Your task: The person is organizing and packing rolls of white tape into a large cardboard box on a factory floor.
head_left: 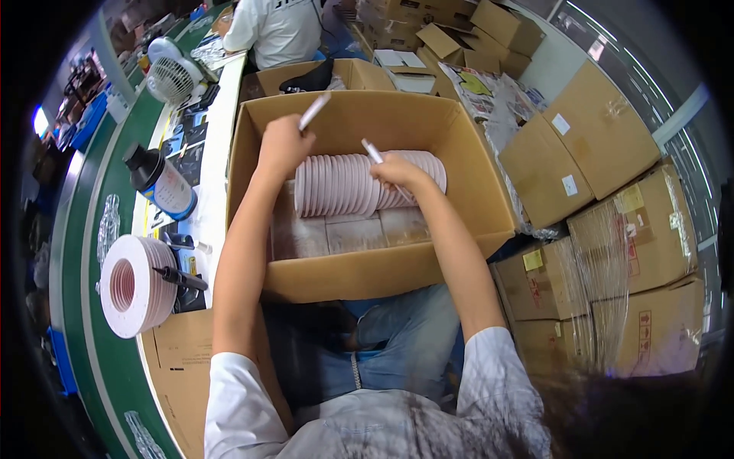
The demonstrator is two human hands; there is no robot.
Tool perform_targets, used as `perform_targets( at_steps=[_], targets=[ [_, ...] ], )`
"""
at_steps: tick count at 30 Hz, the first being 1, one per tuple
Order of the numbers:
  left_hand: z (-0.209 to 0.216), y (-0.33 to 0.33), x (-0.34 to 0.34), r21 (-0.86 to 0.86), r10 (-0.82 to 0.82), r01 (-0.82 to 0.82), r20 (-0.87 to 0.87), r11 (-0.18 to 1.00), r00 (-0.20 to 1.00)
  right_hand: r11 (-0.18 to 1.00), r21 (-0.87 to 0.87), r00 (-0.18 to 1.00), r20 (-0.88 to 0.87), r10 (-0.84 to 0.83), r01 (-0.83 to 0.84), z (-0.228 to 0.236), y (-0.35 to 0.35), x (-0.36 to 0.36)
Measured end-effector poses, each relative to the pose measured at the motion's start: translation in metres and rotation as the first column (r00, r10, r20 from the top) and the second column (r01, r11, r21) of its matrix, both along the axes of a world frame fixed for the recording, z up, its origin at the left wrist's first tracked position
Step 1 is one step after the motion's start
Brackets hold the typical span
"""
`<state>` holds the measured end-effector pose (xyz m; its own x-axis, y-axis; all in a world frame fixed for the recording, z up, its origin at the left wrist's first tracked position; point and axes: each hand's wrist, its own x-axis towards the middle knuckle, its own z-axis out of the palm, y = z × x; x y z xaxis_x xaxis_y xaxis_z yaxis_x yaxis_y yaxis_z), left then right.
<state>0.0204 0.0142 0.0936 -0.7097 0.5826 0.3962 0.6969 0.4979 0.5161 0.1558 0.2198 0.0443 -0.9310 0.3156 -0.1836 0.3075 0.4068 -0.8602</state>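
A large open cardboard box point(348, 277) stands before me. Inside it, a row of pale pink discs point(336, 186) stands on edge, pressed together, on a layer of translucent wrapped pieces. My left hand point(286, 145), raised over the box's left part, is closed on a thin white piece point(314, 112) that points up and right. My right hand point(399, 170) is at the row's right part, fingers closed round another thin white piece point(372, 151), touching or just above the discs. Both pieces look like discs seen edge-on, but their full shape is hidden.
On the left bench are a stack of pale rings point(153, 291), a black marker point(180, 278), a dark bottle point(162, 183) and a fan point(171, 79). A green conveyor point(80, 291) runs beyond. Cartons point(596, 138) are piled right. Another person point(279, 34) sits ahead.
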Motion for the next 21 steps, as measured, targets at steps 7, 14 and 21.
perform_targets(
  at_steps=[7,14,21],
  targets=[
    [-0.021,0.027,0.015,-0.376,-0.376,0.324,-0.074,0.868,0.924,0.959,-0.282,0.984,0.176,0.011,0.04,-0.016,0.034,-0.005],
    [-0.029,0.012,0.006,-0.143,-0.439,0.422,-0.122,0.895,0.89,0.86,-0.51,0.968,0.213,0.135,-0.008,-0.026,0.012,-0.008],
    [-0.027,0.017,0.005,-0.168,-0.476,0.452,-0.153,0.876,0.866,0.858,-0.513,0.986,0.126,0.108,-0.028,-0.027,0.01,-0.011]
  ],
)
